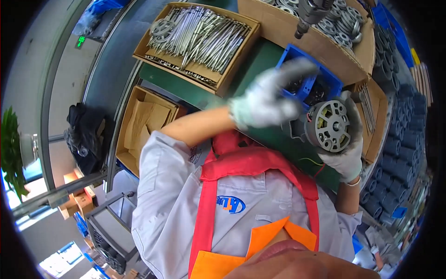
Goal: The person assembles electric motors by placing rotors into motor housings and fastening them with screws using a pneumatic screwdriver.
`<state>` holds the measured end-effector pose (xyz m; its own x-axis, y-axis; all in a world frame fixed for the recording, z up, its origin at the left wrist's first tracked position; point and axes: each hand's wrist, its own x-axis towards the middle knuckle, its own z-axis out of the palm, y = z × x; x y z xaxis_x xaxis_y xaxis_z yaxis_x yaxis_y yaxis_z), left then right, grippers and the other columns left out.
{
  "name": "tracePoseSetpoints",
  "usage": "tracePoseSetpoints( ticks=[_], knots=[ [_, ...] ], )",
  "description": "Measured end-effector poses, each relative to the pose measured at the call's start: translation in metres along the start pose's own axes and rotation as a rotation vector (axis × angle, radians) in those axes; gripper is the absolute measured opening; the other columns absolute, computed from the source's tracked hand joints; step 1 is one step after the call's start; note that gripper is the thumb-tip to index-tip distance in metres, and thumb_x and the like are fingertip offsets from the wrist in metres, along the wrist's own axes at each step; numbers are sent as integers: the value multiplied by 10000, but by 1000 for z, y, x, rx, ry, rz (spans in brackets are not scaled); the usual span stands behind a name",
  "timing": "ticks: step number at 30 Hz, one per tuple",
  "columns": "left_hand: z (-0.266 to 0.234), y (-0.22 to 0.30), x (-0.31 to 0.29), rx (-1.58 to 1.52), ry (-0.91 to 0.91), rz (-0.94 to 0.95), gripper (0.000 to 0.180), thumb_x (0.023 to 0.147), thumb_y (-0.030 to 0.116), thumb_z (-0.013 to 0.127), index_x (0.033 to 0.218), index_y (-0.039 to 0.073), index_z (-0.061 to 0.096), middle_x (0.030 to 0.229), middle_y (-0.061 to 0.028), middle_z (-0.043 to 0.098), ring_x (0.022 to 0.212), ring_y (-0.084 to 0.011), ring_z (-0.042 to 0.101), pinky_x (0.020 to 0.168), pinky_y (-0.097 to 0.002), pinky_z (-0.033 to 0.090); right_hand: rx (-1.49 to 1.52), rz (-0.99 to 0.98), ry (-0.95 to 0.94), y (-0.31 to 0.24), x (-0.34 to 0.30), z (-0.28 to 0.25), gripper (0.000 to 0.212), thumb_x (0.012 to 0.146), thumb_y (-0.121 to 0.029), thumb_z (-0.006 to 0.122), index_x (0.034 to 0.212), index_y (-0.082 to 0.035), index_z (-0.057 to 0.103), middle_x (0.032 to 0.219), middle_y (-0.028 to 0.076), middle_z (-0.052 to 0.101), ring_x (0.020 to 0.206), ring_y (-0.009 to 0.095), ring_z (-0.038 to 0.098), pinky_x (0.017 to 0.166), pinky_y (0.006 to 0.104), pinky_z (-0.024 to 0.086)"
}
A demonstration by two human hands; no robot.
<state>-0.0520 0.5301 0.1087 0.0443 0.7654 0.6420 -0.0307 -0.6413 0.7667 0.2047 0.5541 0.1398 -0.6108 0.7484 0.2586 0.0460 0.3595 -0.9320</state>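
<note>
In my right hand, in a white glove, is an electric motor, with the fingers wrapped round its side. Its round, slotted metal end cover faces up, and a shaft stub shows at the centre. Thin wires hang below the motor. My left hand, gloved too and blurred by motion, hovers left of the motor, over the near edge of a blue bin. One finger stretches forward and the thumb stands apart, with nothing seen between them. Small dark parts lie in the bin's compartments.
A powered screwdriver hangs above a cardboard box of metal end covers. Long metal rods fill another box; further rods lie in a box at right. Grey cylinders are stacked beyond. Brown paper lines a box at left.
</note>
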Motion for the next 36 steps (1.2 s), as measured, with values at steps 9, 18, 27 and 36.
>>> tracePoseSetpoints(
  ticks=[9, 18, 27, 36],
  knots=[
    [-198, -26, -15, 1615, -112, -940, 406, 832, 418, 636, 1001, 55, 707, 983, -185, 696, 888, -340, 675, 808, -447, 526, 151, -2, 8, -3, -1, 4, 1170, 586, -265, 933, 1497, -16, 241, 1451, 235, 395, 1286, 311, 480, 1063, 427, 415],
    [-199, -44, 40, 1509, -156, -1006, 375, 782, 379, 628, 1000, 88, 719, 981, -190, 696, 920, -349, 667, 827, -435, 515, -3, -12, -20, -2, 7, -29, 1155, 601, -340, 923, 1482, 10, 263, 1444, 230, 415, 1314, 317, 457, 1076, 435, 390],
    [-123, -3, 41, 361, 294, -1021, 213, 958, 230, 594, 1055, 42, 621, 745, 47, 503, 616, -48, 436, 551, -192, 351, -283, 193, 892, 59, 13, -219, 249, 974, -171, 549, 1106, -4, 680, 1022, 114, 706, 868, 168, 672, 774, 285, 534],
    [14, -2, 80, -365, 163, -293, 244, 938, 69, 594, 1181, 79, 571, 994, -101, 592, 912, -252, 565, 813, -372, 481, -1450, 566, 122, 252, 10, -248, 242, 885, -269, 572, 1050, -119, 665, 977, 132, 682, 906, 314, 667, 756, 434, 544]
  ],
)
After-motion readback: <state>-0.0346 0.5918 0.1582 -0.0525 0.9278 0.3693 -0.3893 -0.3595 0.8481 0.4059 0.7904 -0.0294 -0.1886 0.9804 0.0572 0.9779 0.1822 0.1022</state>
